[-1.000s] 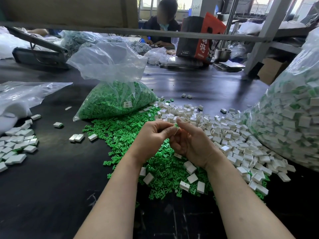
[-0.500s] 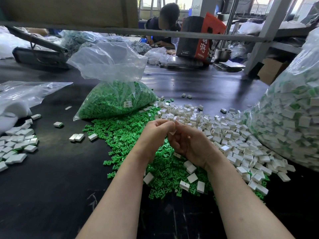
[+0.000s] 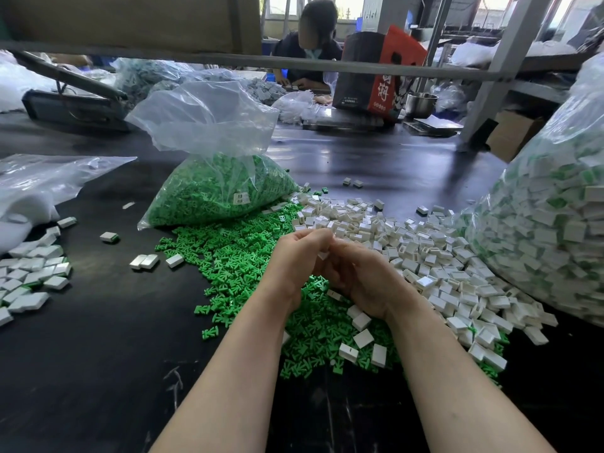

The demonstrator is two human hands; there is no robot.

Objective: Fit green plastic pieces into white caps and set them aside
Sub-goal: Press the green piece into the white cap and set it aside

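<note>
My left hand [image 3: 295, 259] and my right hand [image 3: 358, 277] meet fingertip to fingertip above the table's middle. Between them a small white cap [image 3: 323, 255] is pinched; only a sliver of it shows, and any green piece in it is hidden by my fingers. Under my hands spreads a pile of loose green plastic pieces [image 3: 228, 256]. To the right lies a heap of empty white caps [image 3: 425, 253]. Finished white caps [image 3: 29, 276] lie grouped at the left edge.
A clear bag of green pieces [image 3: 222, 188] stands behind the pile. A big bag of assembled caps [image 3: 552, 230] fills the right side. White plastic sheeting [image 3: 39, 184] lies at the left. A metal bar [image 3: 294, 65] crosses overhead; another person [image 3: 310, 50] works at the far side.
My hands have closed together and curled over the cap, so it shows less than before. They stay over the same spot.
</note>
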